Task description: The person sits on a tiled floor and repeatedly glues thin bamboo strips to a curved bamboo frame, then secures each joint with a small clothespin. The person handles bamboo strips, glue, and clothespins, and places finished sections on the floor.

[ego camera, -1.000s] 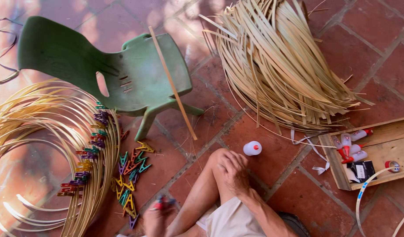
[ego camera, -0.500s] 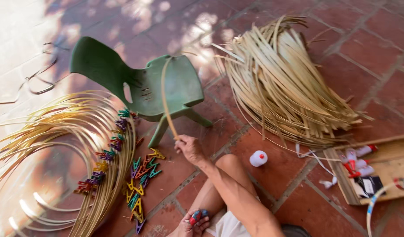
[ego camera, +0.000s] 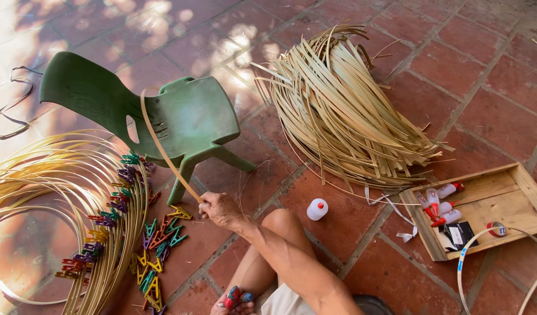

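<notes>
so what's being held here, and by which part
One hand, which side cannot be told, grips a long bamboo strip at its lower end; the strip curves up over the green chair.

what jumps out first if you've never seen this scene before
A big fan-shaped heap of pale split bamboo strips fills the brick floor at upper right, beside a small green plastic chair at centre left. Below the chair, the person's hand holds one long curved bamboo strip arching up over the seat, with coiled yellow cane hoops and scattered colourful plastic clips at lower left.
</notes>
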Demonstrator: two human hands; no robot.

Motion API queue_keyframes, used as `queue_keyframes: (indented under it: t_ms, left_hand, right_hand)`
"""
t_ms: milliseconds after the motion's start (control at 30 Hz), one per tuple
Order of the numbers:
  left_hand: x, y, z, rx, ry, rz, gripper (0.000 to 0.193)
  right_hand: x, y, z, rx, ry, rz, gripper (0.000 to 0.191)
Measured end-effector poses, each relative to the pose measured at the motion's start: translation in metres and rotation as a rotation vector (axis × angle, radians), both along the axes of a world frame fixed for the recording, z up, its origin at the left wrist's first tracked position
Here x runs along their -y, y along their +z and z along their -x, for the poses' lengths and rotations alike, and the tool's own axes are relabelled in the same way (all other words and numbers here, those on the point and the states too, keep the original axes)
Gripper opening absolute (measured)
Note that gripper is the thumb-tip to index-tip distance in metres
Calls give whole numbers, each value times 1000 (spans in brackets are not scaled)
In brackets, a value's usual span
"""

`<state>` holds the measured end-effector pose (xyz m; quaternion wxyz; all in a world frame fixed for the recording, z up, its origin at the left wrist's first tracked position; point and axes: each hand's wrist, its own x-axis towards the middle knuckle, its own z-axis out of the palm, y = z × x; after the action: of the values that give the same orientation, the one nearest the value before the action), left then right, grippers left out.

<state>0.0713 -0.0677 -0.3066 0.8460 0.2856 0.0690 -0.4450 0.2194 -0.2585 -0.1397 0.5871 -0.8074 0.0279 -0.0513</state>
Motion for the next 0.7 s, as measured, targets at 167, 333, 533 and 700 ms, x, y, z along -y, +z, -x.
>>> queue_keyframes:
  t_ms: [167,333,533,700]
  left_hand:
    - [7,-6,-4,3,-5,-32,71]
    - [8,-9,-5,5,-15,-32,70]
    - [7,-4,-8,22,-30,-4,69]
    - [13,10,-10,17,3,-82,58]
  right_hand:
    - [18,-4,4,25,-44,332,29]
    - [178,11,32,339,-519,783,17]
    - [379,17,90,165,-711,1375,25]
    - [385,22,87,-153,-466,1401,21]
